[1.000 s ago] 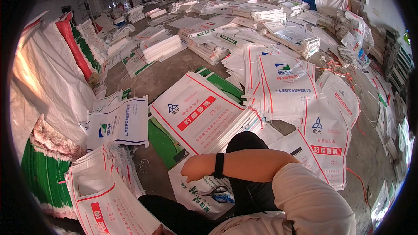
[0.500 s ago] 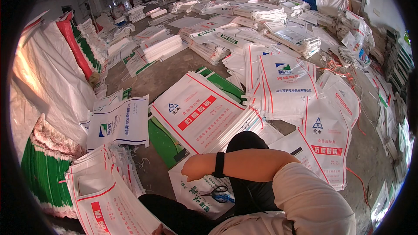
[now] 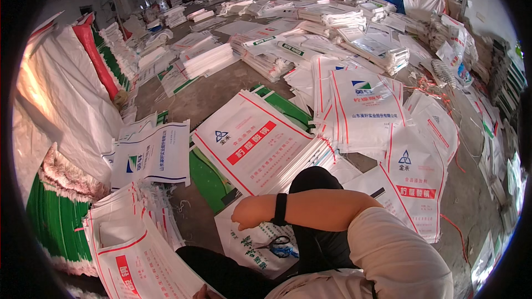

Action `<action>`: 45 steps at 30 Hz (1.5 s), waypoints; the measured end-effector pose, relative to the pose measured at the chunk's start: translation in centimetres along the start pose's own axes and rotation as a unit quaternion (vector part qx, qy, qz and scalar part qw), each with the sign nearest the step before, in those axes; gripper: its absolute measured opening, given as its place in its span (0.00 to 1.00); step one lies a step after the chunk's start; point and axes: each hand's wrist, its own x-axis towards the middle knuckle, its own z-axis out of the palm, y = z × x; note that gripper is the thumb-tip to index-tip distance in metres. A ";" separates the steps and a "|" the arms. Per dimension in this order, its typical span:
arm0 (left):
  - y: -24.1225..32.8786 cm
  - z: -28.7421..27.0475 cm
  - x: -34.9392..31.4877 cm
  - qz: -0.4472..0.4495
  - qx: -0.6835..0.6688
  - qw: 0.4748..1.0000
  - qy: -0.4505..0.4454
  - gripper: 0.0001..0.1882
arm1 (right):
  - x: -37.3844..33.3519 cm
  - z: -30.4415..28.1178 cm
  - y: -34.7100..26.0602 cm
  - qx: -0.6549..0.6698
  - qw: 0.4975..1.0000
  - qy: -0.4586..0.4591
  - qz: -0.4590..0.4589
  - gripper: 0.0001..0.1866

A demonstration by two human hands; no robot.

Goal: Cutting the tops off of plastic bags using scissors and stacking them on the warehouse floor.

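At the bottom edge, my left hand (image 3: 207,292) shows only in part, its fingers closed on the edge of a white woven sack (image 3: 160,268) with red print. That sack lies over a pile at my left. My right forearm crosses over my bent knee, a black band at the wrist. Loosely curled, my right hand (image 3: 250,212) hangs above a white sack with green print (image 3: 244,238) and shows nothing in it. Scissors (image 3: 281,246) with dark handles and something blue beside them rest on that sack. Just beyond stands a stack of red-bordered white sacks (image 3: 252,144).
A blue-bordered sack (image 3: 149,155) lies at left, near a green bundle (image 3: 58,221) and a large white sheet (image 3: 72,88). More printed sacks (image 3: 366,105) spread to the right, by orange-red twine (image 3: 457,232). Flat stacks (image 3: 208,61) cover the floor farther off.
Both hands and the sacks stay practically where they were. The view has shifted only very slightly.
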 end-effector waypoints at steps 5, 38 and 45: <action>0.0 0.0 0.0 -0.005 0.004 1.000 -0.002 0.10 | 0.0 -0.1 -0.1 0.000 1.000 -0.008 0.007 0.20; 0.9 -0.2 0.3 -0.001 0.001 1.000 -0.002 0.10 | -0.2 -0.1 -0.1 -0.003 1.000 -0.003 0.012 0.20; 1.0 -0.2 0.4 0.010 0.004 1.000 0.004 0.10 | -0.1 0.1 0.2 -0.004 1.000 0.003 0.005 0.20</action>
